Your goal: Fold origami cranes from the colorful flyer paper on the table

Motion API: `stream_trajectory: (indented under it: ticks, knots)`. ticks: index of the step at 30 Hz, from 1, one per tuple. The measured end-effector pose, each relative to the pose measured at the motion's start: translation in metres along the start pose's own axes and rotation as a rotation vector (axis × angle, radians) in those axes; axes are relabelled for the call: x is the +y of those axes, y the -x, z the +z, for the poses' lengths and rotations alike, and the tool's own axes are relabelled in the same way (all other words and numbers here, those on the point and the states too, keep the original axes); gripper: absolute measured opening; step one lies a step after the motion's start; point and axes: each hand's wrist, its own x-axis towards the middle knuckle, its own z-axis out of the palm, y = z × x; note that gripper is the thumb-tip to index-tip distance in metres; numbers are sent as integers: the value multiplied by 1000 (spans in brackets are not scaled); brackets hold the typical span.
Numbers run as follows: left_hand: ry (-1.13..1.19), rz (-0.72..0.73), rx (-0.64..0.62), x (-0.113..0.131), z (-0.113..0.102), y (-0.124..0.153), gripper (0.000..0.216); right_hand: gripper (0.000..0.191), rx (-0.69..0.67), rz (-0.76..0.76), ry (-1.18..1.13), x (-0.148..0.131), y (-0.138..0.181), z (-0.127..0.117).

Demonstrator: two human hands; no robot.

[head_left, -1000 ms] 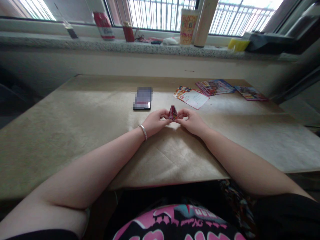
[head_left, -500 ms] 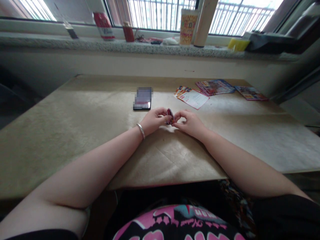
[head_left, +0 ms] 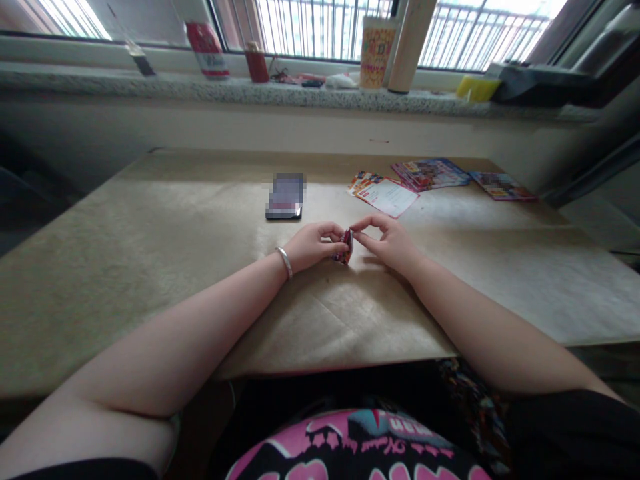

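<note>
Left grip (head_left: 317, 245), bare: thumb and fingers pinched the small folded piece of glossy red, multicoloured printed paper (head_left: 349, 248). Right grip (head_left: 393, 241), bare: my thumb and forefinger tips lay close together at that piece's upper right edge; whether they pinched it or only touched it, I could not tell. The folded piece stood between my two grips, just above or on the table; contact underneath was unclear.

On my left wrist: one silver-coloured rigid bangle (head_left: 284, 263).

Beneath: one beige, mottled table (head_left: 165, 267).

Beyond my left grip: one black rectangular phone (head_left: 285, 197), flat, screen blurred.

Beyond my right grip: one white, red-edged printed card (head_left: 390, 197), overlapping orange-patterned cards (head_left: 361, 180); next, a fanned pile of red-and-blue printed sheets (head_left: 440, 175); farther right, another colourful printed stack (head_left: 503, 187).

On the speckled grey stone sill (head_left: 310, 98): one red-and-white can (head_left: 207, 52), one yellow-and-pink patterned cup (head_left: 376, 57).
</note>
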Motion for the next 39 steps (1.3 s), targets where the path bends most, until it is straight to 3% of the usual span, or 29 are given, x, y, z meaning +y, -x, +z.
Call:
stream_trajectory:
  ticks: [12,22,31,39]
  knots:
    - [-15,52,12,-1,0,-1,31,12,-19,-19,-95,6,-2,4]
    - [4,-2,36,-1,2,-2,33,7,4,-161,58,-1,1,0]
    - [127,12,-77,-5,-2,-2,40,27,-175,120,-363,1,-1,0]
    - [131,14,-95,-6,-3,-1,40,23,-206,148,-342,1,-1,0]
